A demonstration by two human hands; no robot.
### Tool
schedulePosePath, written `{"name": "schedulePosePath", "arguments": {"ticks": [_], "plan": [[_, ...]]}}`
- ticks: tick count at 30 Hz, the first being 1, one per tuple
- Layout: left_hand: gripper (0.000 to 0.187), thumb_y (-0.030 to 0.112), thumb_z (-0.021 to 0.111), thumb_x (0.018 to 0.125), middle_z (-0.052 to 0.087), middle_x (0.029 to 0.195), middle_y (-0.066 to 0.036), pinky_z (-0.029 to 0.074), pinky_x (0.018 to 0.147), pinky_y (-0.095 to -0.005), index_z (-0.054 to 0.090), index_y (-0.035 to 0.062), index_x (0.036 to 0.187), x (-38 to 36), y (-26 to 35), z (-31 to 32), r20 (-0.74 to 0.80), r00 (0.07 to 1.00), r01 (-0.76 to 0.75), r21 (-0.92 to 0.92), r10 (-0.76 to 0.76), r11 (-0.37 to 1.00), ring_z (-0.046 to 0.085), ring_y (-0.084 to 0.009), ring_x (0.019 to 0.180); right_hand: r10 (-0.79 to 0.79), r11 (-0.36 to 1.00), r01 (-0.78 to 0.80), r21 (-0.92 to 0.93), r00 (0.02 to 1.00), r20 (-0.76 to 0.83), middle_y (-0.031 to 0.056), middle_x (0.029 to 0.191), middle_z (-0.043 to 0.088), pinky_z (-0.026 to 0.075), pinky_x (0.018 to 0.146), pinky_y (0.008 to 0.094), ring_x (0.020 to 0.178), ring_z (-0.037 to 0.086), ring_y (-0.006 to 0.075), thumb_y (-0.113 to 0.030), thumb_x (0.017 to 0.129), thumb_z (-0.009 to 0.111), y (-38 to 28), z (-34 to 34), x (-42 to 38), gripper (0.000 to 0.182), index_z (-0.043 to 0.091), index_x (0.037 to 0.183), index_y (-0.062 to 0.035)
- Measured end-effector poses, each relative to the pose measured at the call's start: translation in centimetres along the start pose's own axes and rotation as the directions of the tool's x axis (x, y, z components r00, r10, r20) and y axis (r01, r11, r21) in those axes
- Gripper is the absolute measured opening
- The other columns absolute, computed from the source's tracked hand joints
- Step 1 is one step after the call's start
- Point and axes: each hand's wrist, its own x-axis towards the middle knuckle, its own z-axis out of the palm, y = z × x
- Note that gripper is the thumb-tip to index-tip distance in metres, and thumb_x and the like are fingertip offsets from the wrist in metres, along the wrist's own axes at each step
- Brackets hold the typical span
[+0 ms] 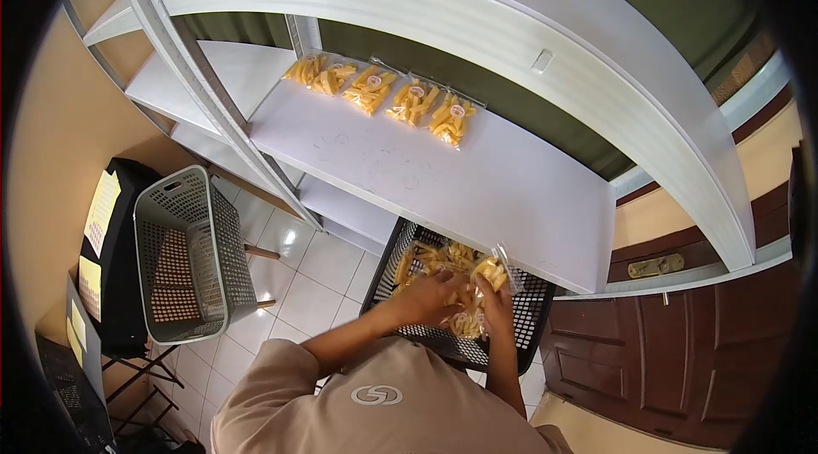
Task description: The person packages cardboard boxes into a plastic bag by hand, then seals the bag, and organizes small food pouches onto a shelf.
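Note:
My right hand (494, 305) is closed around a clear bag of yellow snack sticks (490, 271), held up over the right part of a black mesh basket (532, 305). Beside it, my left hand (430, 296) reaches over the basket, close to other bags of yellow sticks (460, 256) lying inside. Its fingertips blend into the bags, so I cannot make out whether it grips one. The basket sits against the front of the shelf, just before my body.
Several matching bags (411, 103) stand in a row along the back of the white shelf (383, 160). A grey perforated basket (223, 262) is at the left, near a black-covered item (119, 283) with yellow papers. A brown door (656, 360) is at the right.

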Motion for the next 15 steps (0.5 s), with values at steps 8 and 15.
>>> {"name": "schedulePosePath", "arguments": {"ticks": [8,15], "plan": [[0.02,-0.001,0.064,0.082,0.067,0.096,-0.011,0.051,0.079,-0.0323,0.064,0.0014,0.102,8.9,-1.8,-11.0,0.078,0.985,-0.125,-0.292,0.153,0.948,0.065,-0.0232,0.09,0.144,0.425,0.034,-0.905,0.984,0.104,0.0196,0.102,0.068,0.052,0.083,0.037,0.095,0.068,0.0309,-0.036,0.072,0.079,2.2,-4.5,-2.0,0.066,0.055,0.121,0.0006],[0.024,0.01,0.067,0.084,0.065,0.109,-0.016,0.051,0.081,-0.0354,0.063,0.0016,0.106,18.0,-9.5,-11.0,-0.284,0.954,-0.076,0.086,0.098,0.993,0.063,-0.0284,0.098,0.014,0.504,-0.034,-0.863,0.999,-0.032,0.0233,0.116,0.061,0.049,0.09,0.0398,0.106,0.062,0.0337,-0.033,0.063,0.085,5.0,-6.1,-3.4,0.079,0.051,0.126,-0.001]]}}
